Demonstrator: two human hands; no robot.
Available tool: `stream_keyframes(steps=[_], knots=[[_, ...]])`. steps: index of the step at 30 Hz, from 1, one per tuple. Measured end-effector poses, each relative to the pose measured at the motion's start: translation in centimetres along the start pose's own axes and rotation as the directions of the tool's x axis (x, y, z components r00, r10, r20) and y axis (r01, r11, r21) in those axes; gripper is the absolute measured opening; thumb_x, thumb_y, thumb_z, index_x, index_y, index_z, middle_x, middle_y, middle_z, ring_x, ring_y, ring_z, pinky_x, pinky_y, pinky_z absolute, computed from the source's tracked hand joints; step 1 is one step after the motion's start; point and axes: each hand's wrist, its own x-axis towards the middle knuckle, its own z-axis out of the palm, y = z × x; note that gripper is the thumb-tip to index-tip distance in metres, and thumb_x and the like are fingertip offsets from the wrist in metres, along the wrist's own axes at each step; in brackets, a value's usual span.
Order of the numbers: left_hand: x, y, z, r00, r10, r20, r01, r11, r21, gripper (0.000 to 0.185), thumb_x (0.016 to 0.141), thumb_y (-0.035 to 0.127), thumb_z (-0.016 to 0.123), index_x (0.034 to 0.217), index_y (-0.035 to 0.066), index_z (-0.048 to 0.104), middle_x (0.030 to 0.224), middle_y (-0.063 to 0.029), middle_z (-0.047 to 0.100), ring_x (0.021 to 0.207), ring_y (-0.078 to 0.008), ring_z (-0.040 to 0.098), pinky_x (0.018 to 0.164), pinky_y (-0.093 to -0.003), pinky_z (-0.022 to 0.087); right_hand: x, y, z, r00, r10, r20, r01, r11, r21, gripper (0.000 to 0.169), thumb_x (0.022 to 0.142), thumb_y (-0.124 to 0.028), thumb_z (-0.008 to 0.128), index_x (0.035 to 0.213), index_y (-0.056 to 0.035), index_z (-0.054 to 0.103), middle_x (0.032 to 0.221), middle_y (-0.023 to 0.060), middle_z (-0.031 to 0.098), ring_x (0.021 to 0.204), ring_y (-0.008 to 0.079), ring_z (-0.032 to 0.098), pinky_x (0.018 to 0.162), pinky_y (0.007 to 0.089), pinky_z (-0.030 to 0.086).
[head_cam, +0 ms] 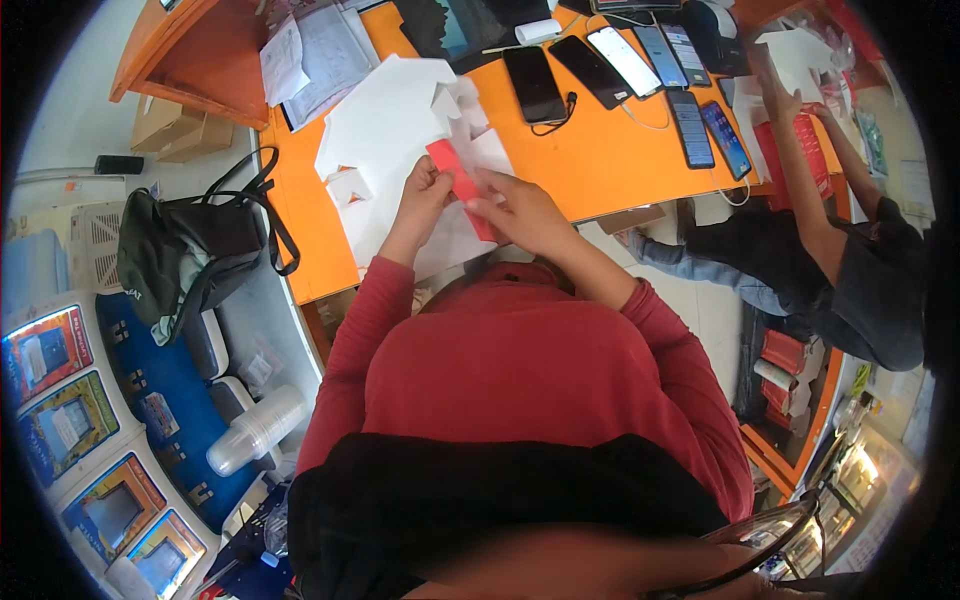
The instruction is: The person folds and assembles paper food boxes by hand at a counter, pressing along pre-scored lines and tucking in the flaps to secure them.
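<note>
A die-cut cardboard blank (390, 142), white on the upper face, lies on the orange table before me and overhangs its near edge. A red strip (451, 169) runs along its right part, seemingly a turned-up flap showing the red outer side. My left hand (426, 196) pinches this strip from the left with thumb and bent fingers. My right hand (525, 210) grips its lower part, thumb and fingertips on the red surface. Small cut tabs (461, 105) stand up at the far right of the blank. Part of the flap is hidden behind my right fingers.
Several phones (534, 84) with cables lie at the table's back right. Papers (322, 67) are stacked at the back left. At right, another person (847, 255) handles a red-and-white cardboard piece (795, 154). A black bag (195, 247) and stacked plastic cups (259, 427) are at left.
</note>
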Motion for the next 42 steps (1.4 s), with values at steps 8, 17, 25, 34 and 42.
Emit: stream_keyframes(steps=[8,17,25,34,42], knots=[[-2.9,3.7,-0.9,0.982,0.084,0.172,-0.058,0.986,-0.154,0.024,0.1,0.021,0.059,0.117,0.005,0.052,0.104,-0.0044,0.065,0.091,-0.0134,0.064,0.082,-0.0275,0.052,1.1,-2.4,1.4,0.994,-0.01,0.113,-0.034,0.923,0.382,0.066,0.086,-0.038,0.074,0.139,-0.005,0.052,0.111,0.0102,0.069,0.098,0.0179,0.066,0.087,0.031,0.051],[-4.3,4.7,-1.3,0.976,0.141,0.167,-0.11,0.978,-0.179,0.027,0.1,0.019,0.059,0.12,0.003,0.05,0.102,-0.007,0.066,0.094,-0.0149,0.066,0.085,-0.0297,0.053,0.8,-3.3,1.7,0.99,-0.043,0.132,-0.026,0.876,0.481,0.057,0.092,-0.035,0.069,0.14,-0.0071,0.053,0.115,0.0076,0.067,0.106,0.0138,0.06,0.093,0.0293,0.047],[-4.7,5.3,-0.8,0.989,0.128,0.079,-0.128,0.992,-0.009,0.023,0.099,0.02,0.059,0.112,0.004,0.05,0.097,-0.0079,0.067,0.088,-0.0141,0.066,0.08,-0.0293,0.054,0.5,-4.0,1.9,0.984,-0.089,0.157,0.005,0.884,0.467,0.059,0.091,-0.036,0.07,0.14,-0.0094,0.053,0.115,0.0078,0.067,0.106,0.0147,0.06,0.094,0.0295,0.047],[-4.9,5.5,-0.1,0.985,0.155,0.073,-0.155,0.988,0.001,0.023,0.099,0.022,0.061,0.11,0.007,0.048,0.091,-0.0025,0.062,0.082,-0.0095,0.06,0.075,-0.0259,0.051,0.7,-3.1,1.7,0.993,-0.073,0.094,0.022,0.888,0.459,0.046,0.097,-0.038,0.061,0.128,-0.0035,0.064,0.103,0.0062,0.069,0.091,0.0118,0.058,0.086,0.0269,0.046],[-4.7,4.3,0.7,0.971,0.232,0.056,-0.238,0.951,0.199,0.026,0.097,0.022,0.064,0.103,0.009,0.042,0.079,0.0006,0.054,0.071,-0.0066,0.05,0.063,-0.0215,0.043,0.5,-2.9,-0.1,0.976,-0.016,0.217,-0.069,0.923,0.378,0.053,0.101,-0.048,0.051,0.107,0.0017,0.069,0.077,-0.0027,0.055,0.074,0.0083,0.047,0.068,0.0259,0.042]])
